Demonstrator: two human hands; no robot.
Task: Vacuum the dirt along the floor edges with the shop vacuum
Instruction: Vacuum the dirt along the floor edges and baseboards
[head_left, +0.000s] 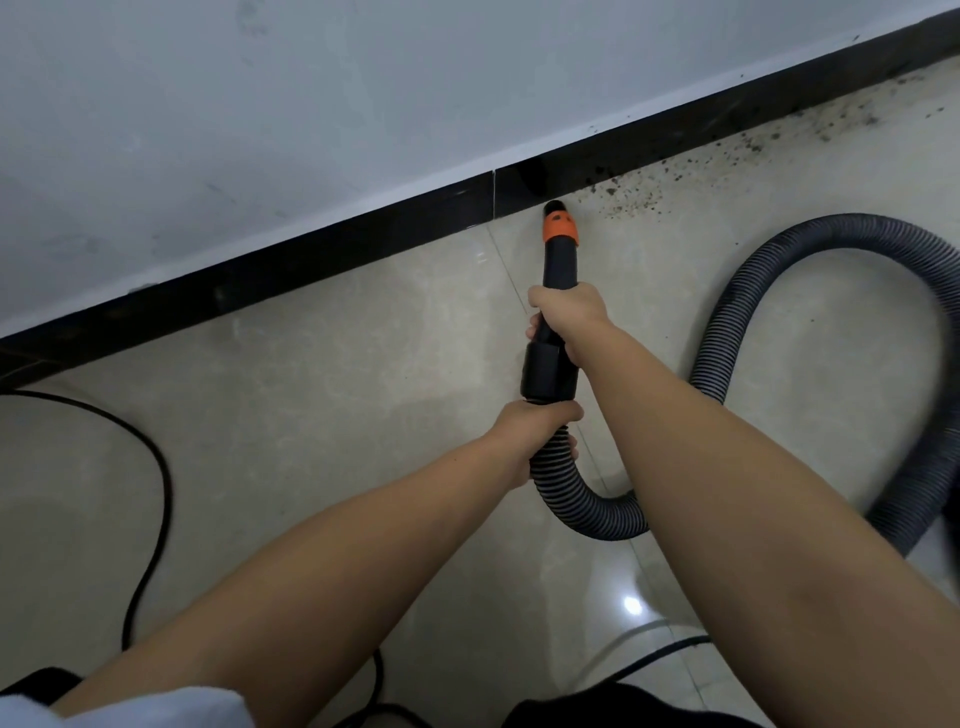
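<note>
Mid-sweep: right hand (569, 317) grips the nozzle (560, 249), left hand (540, 431) holds the hose (571, 499); next, slide right into the dirt (727, 161) along the baseboard (311, 260).

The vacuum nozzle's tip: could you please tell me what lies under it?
The nozzle tip meets pale floor tile beside the black baseboard. Dirt is scattered to its right. Whatever sits directly beneath the opening is hidden.

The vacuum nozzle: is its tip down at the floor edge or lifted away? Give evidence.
Down: the nozzle tip meets the floor beside the black baseboard, left of the scattered dirt.
</note>
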